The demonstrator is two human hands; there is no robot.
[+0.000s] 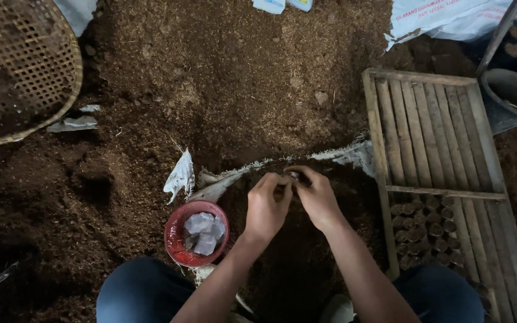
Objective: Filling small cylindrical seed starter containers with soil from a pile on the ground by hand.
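My left hand point(267, 206) and my right hand point(317, 197) meet over a dark heap of soil point(222, 90). Together they pinch a small dark soil-filled pot point(298, 177), mostly hidden by the fingers. The right fingers curl around it; the left fingertips touch it from the left. Just left of my left wrist stands a red plastic bowl point(178, 239) with crumpled clear plastic pieces inside. My knees in dark blue trousers frame the bottom of the view.
A wooden slatted tray point(432, 137) lies at right, its near end holding several small soil-filled pots point(423, 230). A woven bamboo basket point(22, 72) sits top left. White sacks point(450, 18) and a dark basin point(516, 93) are top right. Torn sack fabric point(222, 179) lies under the soil.
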